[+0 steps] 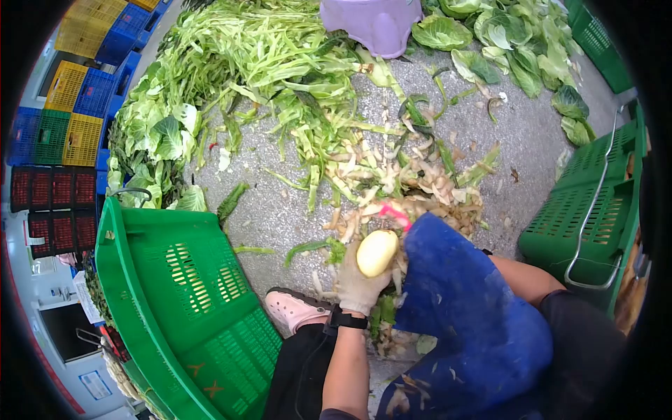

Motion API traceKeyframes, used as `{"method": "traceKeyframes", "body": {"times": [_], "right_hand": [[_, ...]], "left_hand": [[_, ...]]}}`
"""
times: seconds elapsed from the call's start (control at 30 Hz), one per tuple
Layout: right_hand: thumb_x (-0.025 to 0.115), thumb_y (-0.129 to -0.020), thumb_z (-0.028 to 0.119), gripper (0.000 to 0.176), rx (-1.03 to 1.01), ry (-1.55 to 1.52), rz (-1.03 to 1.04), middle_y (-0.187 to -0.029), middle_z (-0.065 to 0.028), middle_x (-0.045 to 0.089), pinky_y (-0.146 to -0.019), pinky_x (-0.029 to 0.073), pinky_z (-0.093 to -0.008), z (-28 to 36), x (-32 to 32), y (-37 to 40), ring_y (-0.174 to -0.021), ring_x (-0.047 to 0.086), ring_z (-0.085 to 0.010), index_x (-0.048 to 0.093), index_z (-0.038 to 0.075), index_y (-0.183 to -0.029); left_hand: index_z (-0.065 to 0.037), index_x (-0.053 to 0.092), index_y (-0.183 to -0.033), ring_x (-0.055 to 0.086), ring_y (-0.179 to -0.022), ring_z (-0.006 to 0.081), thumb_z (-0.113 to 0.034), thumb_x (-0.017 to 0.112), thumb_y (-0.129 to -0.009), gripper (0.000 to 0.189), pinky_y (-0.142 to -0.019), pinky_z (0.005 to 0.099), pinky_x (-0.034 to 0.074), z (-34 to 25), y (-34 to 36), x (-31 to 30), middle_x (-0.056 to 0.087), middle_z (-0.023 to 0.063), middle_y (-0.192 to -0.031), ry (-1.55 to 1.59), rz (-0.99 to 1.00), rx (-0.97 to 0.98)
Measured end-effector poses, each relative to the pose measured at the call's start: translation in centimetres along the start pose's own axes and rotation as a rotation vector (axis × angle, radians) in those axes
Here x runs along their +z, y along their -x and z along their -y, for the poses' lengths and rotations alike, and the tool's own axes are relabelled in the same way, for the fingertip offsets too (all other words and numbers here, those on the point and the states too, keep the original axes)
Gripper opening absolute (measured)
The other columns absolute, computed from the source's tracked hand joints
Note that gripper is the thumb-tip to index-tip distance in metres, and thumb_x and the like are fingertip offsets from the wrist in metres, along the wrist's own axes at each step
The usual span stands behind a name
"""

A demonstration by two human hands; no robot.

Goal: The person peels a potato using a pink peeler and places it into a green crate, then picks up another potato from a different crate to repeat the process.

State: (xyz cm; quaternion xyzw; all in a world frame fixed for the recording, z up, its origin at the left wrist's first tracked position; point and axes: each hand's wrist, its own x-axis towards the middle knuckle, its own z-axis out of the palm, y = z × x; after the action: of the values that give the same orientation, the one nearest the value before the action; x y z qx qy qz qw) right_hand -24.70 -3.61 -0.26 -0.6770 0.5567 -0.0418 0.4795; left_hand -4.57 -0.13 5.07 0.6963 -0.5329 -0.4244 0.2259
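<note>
Beside the green plastic crate (pixel 157 234), the left hand (pixel 360 285), pale-gloved, curls around a pale-yellow oval potato (pixel 376 254) above the grey speckled floor (pixel 514 150); best grip low, clear of the slim pink strip (pixel 397 216). Blue cloth (pixel 469 294) hides the right hand; its hold I cannot tell.

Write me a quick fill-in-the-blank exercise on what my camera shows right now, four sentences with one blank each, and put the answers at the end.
1. A peeled potato is held in the person's gloved ____ hand.
2. The plastic stool at the top of the view is ____ in colour.
3. Beside the pink shoe stands a crate coloured ____.
4. The apron, with bits of peel on it, is ____.

Missing words: left; purple; green; blue.
</note>
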Motion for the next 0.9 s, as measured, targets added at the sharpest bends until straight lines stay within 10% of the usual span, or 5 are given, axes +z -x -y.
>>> {"method": "traceKeyframes", "body": {"times": [0.07,0.5,0.57,0.7,0.9], "right_hand": [[0.053,-0.091,0.040,0.040,0.002,0.005,0.010,-0.101,-0.0197,0.066,-0.081,0.048,-0.0414,0.6,0.3,-0.1,-0.097,0.062,-0.0358,0.064,0.005,-0.107],[0.054,-0.091,0.038,0.040,0.048,0.006,0.015,-0.105,-0.0186,0.065,-0.084,0.047,-0.0400,-0.3,0.5,0.7,-0.100,0.061,-0.0342,0.064,0.004,-0.110],[0.054,-0.091,0.038,0.040,0.060,0.006,0.019,-0.106,-0.0185,0.064,-0.084,0.046,-0.0397,-0.4,0.4,0.9,-0.101,0.061,-0.0339,0.063,0.004,-0.110],[0.054,-0.091,0.038,0.040,0.068,-0.004,0.030,-0.107,-0.0181,0.064,-0.085,0.046,-0.0393,-0.5,0.6,1.4,-0.102,0.061,-0.0334,0.063,0.004,-0.111],[0.055,-0.091,0.037,0.040,0.087,-0.006,0.036,-0.109,-0.0176,0.064,-0.086,0.046,-0.0387,-0.7,0.7,1.8,-0.104,0.060,-0.0326,0.063,0.004,-0.112]], "left_hand": [[-0.007,0.057,-0.103,0.058,-0.088,0.0392,-0.020,0.081,-0.059,0.052,-0.075,0.0449,0.048,-0.3,0.1,0.4,0.062,0.0157,-0.095,-0.144,-0.100,0.146],[-0.005,0.055,-0.110,0.055,-0.092,0.0365,-0.022,0.081,-0.056,0.063,-0.084,0.0473,0.045,2.8,1.6,1.3,0.059,0.0146,-0.103,-0.572,-0.389,0.369],[-0.004,0.053,-0.112,0.055,-0.092,0.0379,-0.018,0.079,-0.059,0.061,-0.083,0.0475,0.046,2.2,1.6,0.3,0.058,0.0167,-0.103,-0.372,-0.281,0.199],[-0.001,0.043,-0.134,0.060,-0.106,0.0304,-0.014,0.071,-0.071,0.070,-0.094,0.0424,0.050,4.2,2.1,-0.6,0.057,0.0147,-0.119,1.047,0.004,-0.248],[-0.004,0.041,-0.138,0.057,-0.112,0.0319,-0.041,0.069,-0.080,0.074,-0.096,0.0467,0.048,5.7,3.8,-0.5,0.056,0.0145,-0.127,1.454,0.258,-0.291]]}}
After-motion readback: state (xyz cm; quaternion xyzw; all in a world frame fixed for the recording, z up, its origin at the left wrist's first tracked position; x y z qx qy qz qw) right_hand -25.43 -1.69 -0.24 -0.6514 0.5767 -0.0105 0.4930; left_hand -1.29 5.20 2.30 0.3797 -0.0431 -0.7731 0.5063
